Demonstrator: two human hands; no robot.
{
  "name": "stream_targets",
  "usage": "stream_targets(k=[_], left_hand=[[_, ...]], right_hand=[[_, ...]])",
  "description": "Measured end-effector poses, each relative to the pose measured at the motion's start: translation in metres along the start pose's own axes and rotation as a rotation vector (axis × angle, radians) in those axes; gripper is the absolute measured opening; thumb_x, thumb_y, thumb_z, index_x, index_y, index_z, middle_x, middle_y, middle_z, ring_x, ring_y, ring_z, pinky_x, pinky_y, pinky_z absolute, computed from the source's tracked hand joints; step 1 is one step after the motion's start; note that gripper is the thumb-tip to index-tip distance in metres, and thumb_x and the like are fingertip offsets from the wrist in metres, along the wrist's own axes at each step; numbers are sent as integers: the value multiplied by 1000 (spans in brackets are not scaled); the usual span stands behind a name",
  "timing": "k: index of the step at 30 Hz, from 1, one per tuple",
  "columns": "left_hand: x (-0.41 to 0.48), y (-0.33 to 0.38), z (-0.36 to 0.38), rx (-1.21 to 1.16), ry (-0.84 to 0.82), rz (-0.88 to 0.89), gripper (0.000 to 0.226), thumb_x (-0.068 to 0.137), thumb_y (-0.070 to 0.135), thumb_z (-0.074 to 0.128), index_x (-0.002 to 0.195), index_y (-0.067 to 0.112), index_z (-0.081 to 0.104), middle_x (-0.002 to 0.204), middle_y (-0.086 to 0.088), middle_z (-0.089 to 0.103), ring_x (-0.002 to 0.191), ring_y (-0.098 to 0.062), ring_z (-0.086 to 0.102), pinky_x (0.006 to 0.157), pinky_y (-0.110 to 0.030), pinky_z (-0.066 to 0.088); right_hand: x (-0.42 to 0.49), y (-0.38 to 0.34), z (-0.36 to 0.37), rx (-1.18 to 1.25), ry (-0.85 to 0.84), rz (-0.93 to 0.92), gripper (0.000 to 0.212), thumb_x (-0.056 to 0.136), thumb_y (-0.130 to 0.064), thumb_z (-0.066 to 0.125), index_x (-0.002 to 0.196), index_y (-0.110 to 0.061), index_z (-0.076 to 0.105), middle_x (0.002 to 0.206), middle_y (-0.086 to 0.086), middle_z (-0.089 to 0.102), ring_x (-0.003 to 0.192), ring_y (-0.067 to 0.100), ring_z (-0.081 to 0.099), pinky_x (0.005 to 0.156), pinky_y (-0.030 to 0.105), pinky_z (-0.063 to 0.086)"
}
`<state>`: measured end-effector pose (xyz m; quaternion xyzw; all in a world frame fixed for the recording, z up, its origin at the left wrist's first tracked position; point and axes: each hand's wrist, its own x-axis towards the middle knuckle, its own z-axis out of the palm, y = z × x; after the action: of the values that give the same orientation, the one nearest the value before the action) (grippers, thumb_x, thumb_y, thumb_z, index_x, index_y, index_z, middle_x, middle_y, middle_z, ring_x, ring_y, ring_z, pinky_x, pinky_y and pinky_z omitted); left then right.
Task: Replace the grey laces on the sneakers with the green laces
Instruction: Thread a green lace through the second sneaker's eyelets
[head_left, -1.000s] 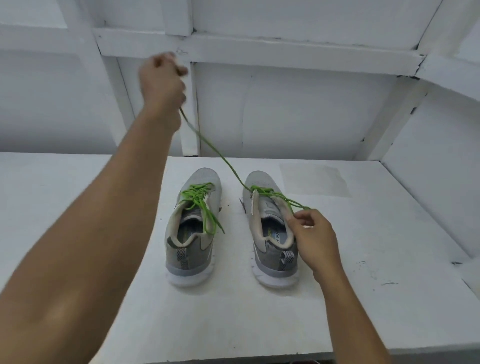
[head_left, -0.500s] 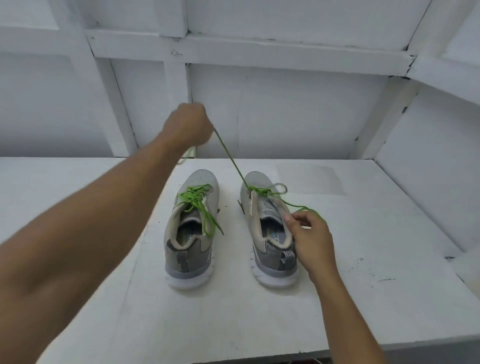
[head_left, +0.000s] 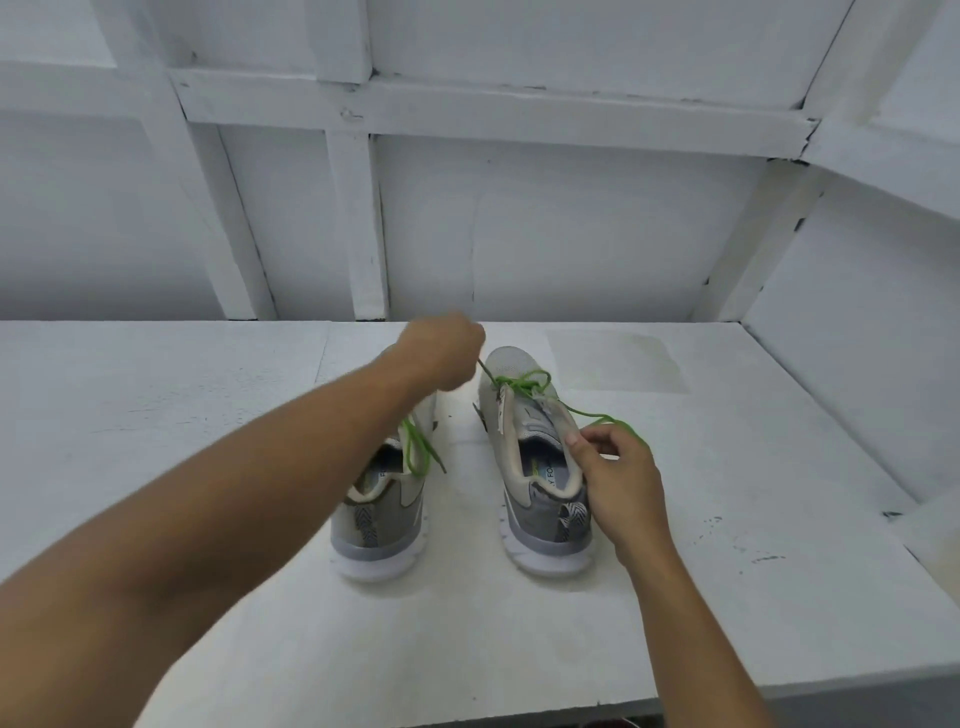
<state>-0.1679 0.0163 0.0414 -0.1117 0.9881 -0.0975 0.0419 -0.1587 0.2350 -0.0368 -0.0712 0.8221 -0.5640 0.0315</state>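
Head: green lace (head_left: 583, 413) between right fingers (head_left: 615, 440)

Two grey sneakers stand side by side, heels nearest. Green left lace (head_left: 415, 448) hangs over the left sneaker (head_left: 382, 527). Right lace (head_left: 521, 383), green, crosses the right sneaker (head_left: 545, 525), ends stretched outward.

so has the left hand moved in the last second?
Yes. The left hand, gripping the green lace, has dropped from level with the wall beam, down and rightward, to the toe of the right sneaker at the back of the table.
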Motion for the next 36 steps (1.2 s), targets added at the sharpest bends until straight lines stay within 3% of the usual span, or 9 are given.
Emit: stream_targets(k=[6,16,20,22,25,28,31,34,36], left_hand=[[7,-35,-23,26,87,-56,23,94,14,49,113,12,61,104,-8,56,77,-25,54,58,-33,41],[9,-49,-16,2,53,-82,18,92,14,54,105,16,67,103,-6,60,84,-27,62,62,-33,46],[15,-62,-14,-57,-5,-53,25,95,10,53,119,11,61,117,-11,56,97,-30,61,82,-38,53],[22,-71,-17,-42,-16,-23,30,97,9,50,124,17,60,122,-8,55,109,-29,56,95,-39,46],[30,-78,-33,-46,154,36,26,100,17,47,117,27,64,115,2,65,113,-23,52,101,-40,28],[33,-60,-47,-264,347,130,23,101,27,49,111,30,69,113,4,69,109,-22,57,100,-40,31],[28,-28,-51,-639,346,281,20,96,22,58,107,24,74,103,3,73,99,-17,65,94,-34,47],[16,-2,-55,-895,336,354,18,93,15,63,105,20,75,97,3,75,95,-7,67,90,-19,48],[7,6,-60,-1034,276,381,18,93,11,62,106,15,74,94,-1,75,92,-12,69,89,-21,50]], right_hand=[[0,0,0,0,-12,-6,18,90,-35,67,88,-17,65,89,-7,68,86,1,60,67,19,41],[0,1,0,15,-11,-9,17,90,-34,67,86,-17,65,89,-6,67,86,1,60,68,18,41],[0,1,1,32,-12,-12,15,90,-33,68,84,-19,64,88,-6,67,88,6,61,69,20,41],[-1,0,0,27,-13,-11,16,90,-33,68,84,-19,63,88,-6,66,88,6,60,69,19,41],[-1,-1,1,36,-12,-8,16,90,-34,67,85,-19,64,88,-6,66,87,5,60,68,20,41],[-3,-1,0,33,-9,-3,16,90,-34,67,84,-20,63,88,-7,66,86,5,60,68,20,41],[-2,-2,-1,19,-30,4,16,90,-34,67,86,-19,64,89,-7,66,87,5,60,69,21,42],[3,-3,-5,-18,-64,33,15,89,-33,68,88,-18,66,89,-6,66,88,7,61,72,25,44],[6,-4,-6,-28,-87,42,15,89,-33,68,89,-19,66,90,-6,66,87,8,61,73,27,44]])
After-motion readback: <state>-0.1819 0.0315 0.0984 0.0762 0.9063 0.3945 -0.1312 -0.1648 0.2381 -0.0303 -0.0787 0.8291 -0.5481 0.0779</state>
